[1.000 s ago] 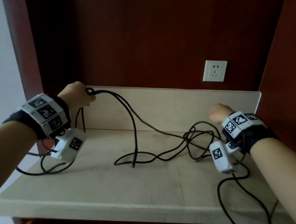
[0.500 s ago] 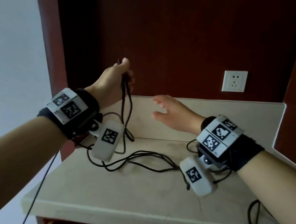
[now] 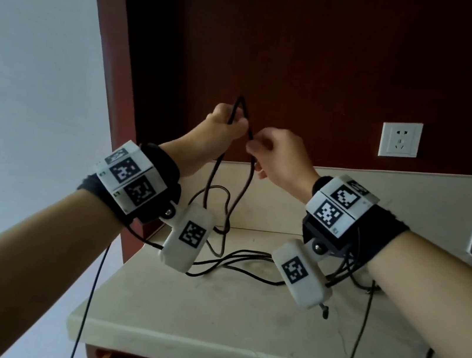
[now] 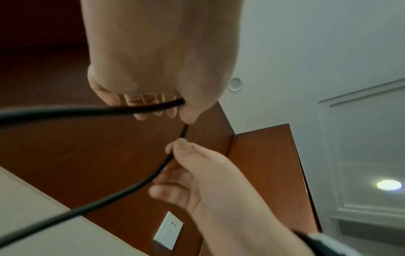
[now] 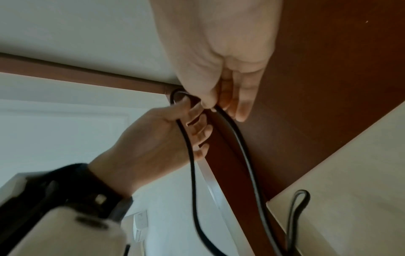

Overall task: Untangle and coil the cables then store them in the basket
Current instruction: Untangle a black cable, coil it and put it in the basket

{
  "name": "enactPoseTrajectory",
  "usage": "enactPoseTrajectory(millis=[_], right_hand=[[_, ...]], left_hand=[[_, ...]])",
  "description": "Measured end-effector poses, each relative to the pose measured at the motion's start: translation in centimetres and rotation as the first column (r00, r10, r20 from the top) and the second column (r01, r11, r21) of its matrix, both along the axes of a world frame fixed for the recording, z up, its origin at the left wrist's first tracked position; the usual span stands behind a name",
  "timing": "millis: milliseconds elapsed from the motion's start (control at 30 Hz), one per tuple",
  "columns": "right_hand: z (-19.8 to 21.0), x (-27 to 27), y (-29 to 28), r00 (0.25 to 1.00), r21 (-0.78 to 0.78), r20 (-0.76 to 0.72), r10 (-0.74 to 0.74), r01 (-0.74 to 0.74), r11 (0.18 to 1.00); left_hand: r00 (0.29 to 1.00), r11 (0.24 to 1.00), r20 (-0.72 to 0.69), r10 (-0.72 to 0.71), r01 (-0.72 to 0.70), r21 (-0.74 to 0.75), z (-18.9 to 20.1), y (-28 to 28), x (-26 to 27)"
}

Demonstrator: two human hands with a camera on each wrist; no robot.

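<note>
The left hand (image 3: 225, 124) has its grip curled tight round a black cable (image 3: 241, 108), held high so a short bend of it stands up above the fist and the two legs hang free of the tangle. Just beside it, the right hand (image 3: 275, 154) pinches the right-hand leg of that bend between thumb and fingers (image 5: 241, 104), a narrow grip that looks placed to run down the strand and draw out the next length, probably for a first loop of a coil. Below the hands the legs drop to the table (image 3: 237, 318), where the remaining cable lies in loose crossed loops; one strand trails over the front edge at the left and others at the right. The basket is not in view. A wall socket (image 3: 400, 140) sits on the dark panel behind.
</note>
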State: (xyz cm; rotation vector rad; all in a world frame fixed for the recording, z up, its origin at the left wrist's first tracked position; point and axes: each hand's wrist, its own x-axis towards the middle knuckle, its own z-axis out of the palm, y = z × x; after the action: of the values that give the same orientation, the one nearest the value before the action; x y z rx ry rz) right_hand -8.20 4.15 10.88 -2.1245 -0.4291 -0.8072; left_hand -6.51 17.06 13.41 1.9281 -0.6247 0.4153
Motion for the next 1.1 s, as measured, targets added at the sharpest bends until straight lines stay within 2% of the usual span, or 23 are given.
enactPoseTrajectory(millis=[100, 167, 267, 367, 433, 500, 600, 667, 733, 767, 833, 867, 933, 967, 1033, 1067, 1100], right_hand=[[0.9, 0.5, -0.7, 0.985, 0.082, 0.131, -0.112, 0.102, 0.991], [1.8, 1.2, -1.5, 0.963, 0.124, 0.196, -0.183, 0.16, 0.979], [3.3, 1.9, -3.7, 0.915, 0.194, 0.264, -0.306, 0.26, 0.946], [4.1, 2.4, -6.9, 0.854, 0.195, 0.3, -0.424, 0.38, 0.904], [3.9, 2.4, -9.0, 0.827, 0.144, 0.303, -0.474, 0.452, 0.88], [3.4, 2.1, -10.7, 0.8, 0.021, 0.322, -0.506, 0.528, 0.849], [2.2, 1.5, -11.7, 0.779, -0.19, 0.356, -0.516, 0.601, 0.776], [1.3, 1.4, -12.1, 0.774, -0.294, 0.374, -0.511, 0.622, 0.726], [0.6, 1.6, -12.3, 0.774, -0.361, 0.376, -0.509, 0.628, 0.689], [0.3, 1.6, -12.4, 0.777, -0.375, 0.368, -0.51, 0.627, 0.683], [0.2, 1.7, -12.4, 0.779, -0.355, 0.336, -0.529, 0.625, 0.695], [0.4, 1.7, -12.5, 0.779, -0.315, 0.314, -0.543, 0.625, 0.714], [1.1, 1.5, -12.9, 0.77, -0.171, 0.262, -0.582, 0.631, 0.757], [1.6, 1.3, -13.0, 0.773, -0.091, 0.236, -0.589, 0.621, 0.778], [2.7, 1.2, -13.1, 0.809, 0.053, 0.21, -0.549, 0.551, 0.833], [3.1, 1.1, -13.0, 0.824, 0.118, 0.209, -0.526, 0.513, 0.85], [3.4, 1.0, -13.0, 0.831, 0.182, 0.213, -0.515, 0.484, 0.856]], left_hand=[[0.989, 0.99, 0.067, 0.135, -0.136, 0.023, -0.5, 0.4, 0.6], [0.99, 0.991, 0.048, 0.133, -0.134, 0.016, -1.0, 0.6, 0.9], [0.996, 0.997, -0.06, 0.065, -0.067, -0.024, -1.1, 1.7, 0.8], [0.984, 0.988, -0.153, -0.085, 0.063, -0.142, -0.6, 3.6, 0.5], [0.972, 0.976, -0.184, -0.144, 0.11, -0.185, 0.1, 5.0, 0.6], [0.961, 0.979, -0.226, -0.161, 0.125, -0.162, 0.4, 6.2, 1.1], [0.967, 0.991, -0.243, -0.077, 0.048, -0.123, 0.2, 7.3, 2.3], [0.978, 0.996, -0.207, 0.018, -0.037, -0.086, 0.3, 7.5, 2.8], [0.974, 0.975, -0.073, 0.215, -0.21, 0.073, 0.5, 7.4, 3.0], [0.954, 0.941, 0.023, 0.3, -0.3, 0.159, 0.6, 7.3, 2.9], [0.931, 0.901, 0.127, 0.342, -0.364, 0.238, 1.0, 7.1, 2.6], [0.95, 0.924, 0.093, 0.297, -0.311, 0.223, 1.2, 7.2, 2.6], [0.99, 0.996, -0.106, 0.089, -0.087, 0.018, 1.2, 7.5, 2.3], [0.981, 0.988, -0.181, -0.065, 0.038, -0.146, 1.1, 7.6, 2.1], [0.919, 0.887, -0.219, -0.329, 0.221, -0.406, 0.7, 7.8, 1.9], [0.895, 0.859, -0.228, -0.382, 0.254, -0.444, 0.5, 7.8, 1.9], [0.892, 0.871, -0.245, -0.38, 0.255, -0.42, 0.2, 7.8, 2.1]])
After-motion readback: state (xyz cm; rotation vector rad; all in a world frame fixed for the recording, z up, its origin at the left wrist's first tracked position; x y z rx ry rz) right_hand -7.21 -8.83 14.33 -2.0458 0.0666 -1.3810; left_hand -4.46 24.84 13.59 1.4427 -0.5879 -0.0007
